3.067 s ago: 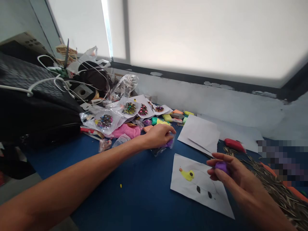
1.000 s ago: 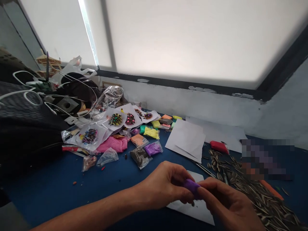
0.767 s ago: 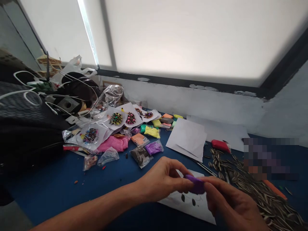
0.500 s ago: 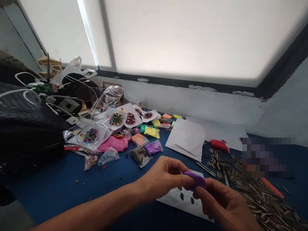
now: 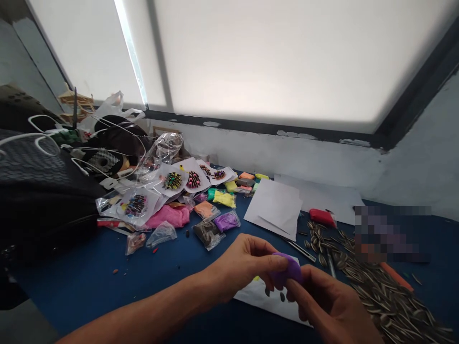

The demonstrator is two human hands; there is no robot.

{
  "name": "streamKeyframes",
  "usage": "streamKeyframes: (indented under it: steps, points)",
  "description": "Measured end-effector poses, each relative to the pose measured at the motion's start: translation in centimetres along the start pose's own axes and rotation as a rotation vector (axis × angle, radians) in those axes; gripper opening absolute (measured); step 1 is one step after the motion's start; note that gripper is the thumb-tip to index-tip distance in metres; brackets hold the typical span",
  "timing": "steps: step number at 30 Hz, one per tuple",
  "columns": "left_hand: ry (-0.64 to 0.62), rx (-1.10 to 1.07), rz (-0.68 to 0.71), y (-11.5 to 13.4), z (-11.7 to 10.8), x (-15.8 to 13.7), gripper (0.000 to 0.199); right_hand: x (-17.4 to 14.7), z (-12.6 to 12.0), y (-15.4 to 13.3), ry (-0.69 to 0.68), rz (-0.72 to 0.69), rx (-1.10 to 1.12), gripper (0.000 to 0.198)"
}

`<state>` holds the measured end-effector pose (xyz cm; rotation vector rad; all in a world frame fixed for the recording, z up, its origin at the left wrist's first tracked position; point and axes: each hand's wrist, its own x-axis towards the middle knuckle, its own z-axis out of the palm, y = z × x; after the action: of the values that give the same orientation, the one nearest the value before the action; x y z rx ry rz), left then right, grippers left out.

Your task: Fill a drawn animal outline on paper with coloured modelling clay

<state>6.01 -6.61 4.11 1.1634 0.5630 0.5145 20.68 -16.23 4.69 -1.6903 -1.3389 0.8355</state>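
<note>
Between both hands is a flattened lump of purple modelling clay. My left hand pinches its left side, thumb lying across the face of the clay. On the right edge, my right hand grips it with thumb and fingers. Below the hands lies a white sheet of paper, partly hidden, with a bit of yellow and a few dark seeds on it. A heap of striped sunflower seeds spreads to the right of my right hand.
Bags of coloured clay, one of them purple, lie on the blue table. Paper sheets and a red packet are farther back. Seed-decorated papers sit at left, beside a black bag.
The purple clay has turned so that more of its flat face shows, and my left thumb has moved over it. The whole view has shifted slightly.
</note>
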Motion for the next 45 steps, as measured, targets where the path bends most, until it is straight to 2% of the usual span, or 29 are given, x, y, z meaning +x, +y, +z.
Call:
streamKeyframes:
  steps: [4, 10, 12, 15, 22, 27, 31, 33, 38, 42, 45]
  points:
    - [0.014, -0.014, -0.021, -0.1, 0.0, -0.2, 0.038, 0.2, 0.0, 0.3, -0.07, -0.081, -0.106, 0.037]
    - [-0.05, 0.011, -0.097, 0.2, -0.4, -0.2, 0.025, 0.3, -0.1, 0.4, 0.047, 0.002, -0.035, 0.041]
    - [-0.07, -0.007, -0.106, 0.1, -0.5, -0.1, 0.031, 0.4, -0.3, 0.6, 0.037, -0.007, -0.051, 0.043]
    - [-0.056, -0.009, -0.079, -0.4, -0.7, 0.0, 0.042, 0.7, -0.5, 1.1, 0.036, -0.018, -0.071, 0.044]
    - [-0.026, -0.012, 0.004, -0.9, -1.1, 0.0, 0.038, 1.2, -0.6, 1.7, -0.082, 0.02, -0.032, 0.039]
    - [-0.01, 0.034, -0.036, -0.9, -1.2, -0.2, 0.038, 0.8, -0.1, 1.3, 0.02, 0.039, -0.017, 0.033]
    - [-0.018, 0.197, -0.104, -0.9, -1.3, -0.4, 0.053, 1.1, -0.6, 1.7, -0.072, -0.027, -0.071, 0.035]
    - [-0.057, 0.16, -0.097, -1.1, -1.4, -0.3, 0.046, 1.2, -0.7, 2.0, -0.095, -0.051, -0.089, 0.036]
    - [-0.076, 0.112, -0.073, -1.6, -1.7, 0.1, 0.032, 1.1, -0.8, 2.2, 0.086, -0.062, -0.118, 0.04]
    - [-0.099, 0.084, -0.105, -1.6, -1.4, 0.0, 0.029, 1.2, -0.9, 2.3, -0.021, -0.177, -0.121, 0.027]
    - [-0.118, 0.05, -0.113, -1.5, -1.1, -0.2, 0.031, 1.3, -1.0, 2.2, -0.082, -0.176, -0.122, 0.031]
